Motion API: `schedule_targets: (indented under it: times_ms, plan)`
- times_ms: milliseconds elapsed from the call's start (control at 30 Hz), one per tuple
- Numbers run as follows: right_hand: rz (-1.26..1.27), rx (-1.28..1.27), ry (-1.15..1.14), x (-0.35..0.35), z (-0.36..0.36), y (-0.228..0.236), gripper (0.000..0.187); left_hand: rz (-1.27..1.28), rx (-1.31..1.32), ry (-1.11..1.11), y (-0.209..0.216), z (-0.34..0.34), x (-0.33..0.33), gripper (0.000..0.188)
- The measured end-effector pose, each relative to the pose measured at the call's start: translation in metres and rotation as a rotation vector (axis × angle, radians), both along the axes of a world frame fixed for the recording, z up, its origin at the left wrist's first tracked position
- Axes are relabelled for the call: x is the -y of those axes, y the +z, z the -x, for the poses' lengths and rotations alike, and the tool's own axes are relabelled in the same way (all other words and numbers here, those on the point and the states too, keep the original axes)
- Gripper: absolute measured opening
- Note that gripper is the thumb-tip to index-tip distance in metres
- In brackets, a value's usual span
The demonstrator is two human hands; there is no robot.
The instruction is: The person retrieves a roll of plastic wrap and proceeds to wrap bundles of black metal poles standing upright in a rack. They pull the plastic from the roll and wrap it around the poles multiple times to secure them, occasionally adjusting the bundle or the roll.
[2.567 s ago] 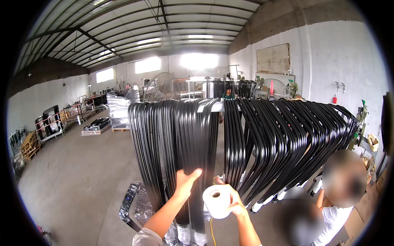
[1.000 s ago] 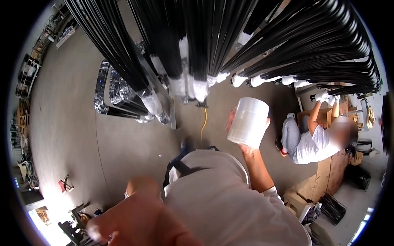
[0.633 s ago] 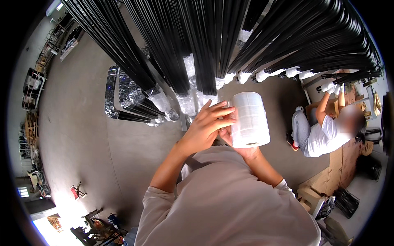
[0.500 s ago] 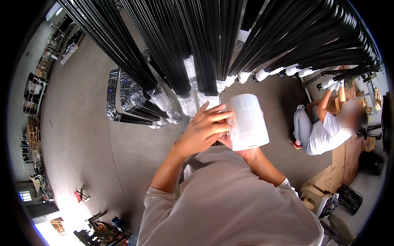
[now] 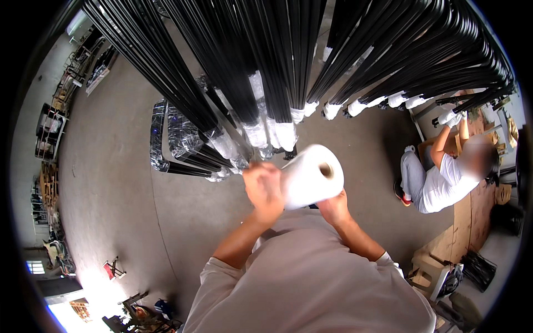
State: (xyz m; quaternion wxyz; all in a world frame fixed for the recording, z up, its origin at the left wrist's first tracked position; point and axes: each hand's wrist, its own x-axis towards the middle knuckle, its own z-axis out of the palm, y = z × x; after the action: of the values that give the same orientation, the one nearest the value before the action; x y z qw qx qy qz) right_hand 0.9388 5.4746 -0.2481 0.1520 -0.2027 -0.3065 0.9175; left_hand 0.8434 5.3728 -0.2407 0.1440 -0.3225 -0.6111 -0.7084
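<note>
A wide roll of clear plastic film (image 5: 306, 178) is held out in front of my body, tilted so its hollow core shows at the right end. My right hand (image 5: 335, 207) grips it from below at that end, with most of its fingers hidden behind the roll. At the roll's left end is my left hand (image 5: 263, 190), smeared by motion; its fingers look curled, but whether they pinch the film does not show. Just beyond hang bundles of long black rods (image 5: 280, 83), their lower ends wrapped in plastic film (image 5: 255, 133).
A black looped frame wrapped in film (image 5: 160, 136) hangs left of the bundles. At the right, a co-worker (image 5: 444, 177) sits low with gloved hands raised to black rods, beside flat cardboard (image 5: 462, 225). A small red folding stool (image 5: 112, 270) stands on the floor at the left.
The roll has turned so its core end now faces me, and it has shifted left and slightly lower. My left hand has moved off its side toward its left end.
</note>
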Motion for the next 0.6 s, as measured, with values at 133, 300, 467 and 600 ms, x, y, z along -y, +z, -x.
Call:
schedule_targets:
  times_ms: [133,300,467,600]
  plan:
    - [-0.297,-0.12,0.172,-0.017,0.011,-0.023,0.071,0.168,0.273,0.063,-0.04,0.013,-0.013,0.009]
    - [-0.002,0.098,0.172,-0.026,0.021,-0.064,0.076,0.448,0.708,-0.151,-0.086,0.027,-0.017,0.02]
    - [-0.352,0.116,0.166,-0.046,0.059,-0.092,0.076,0.332,0.953,-0.271,-0.162,0.071,-0.017,0.014]
    - [-0.514,0.196,0.267,-0.07,0.089,-0.106,0.084,0.263,0.845,-0.414,-0.194,0.1,-0.015,0.014]
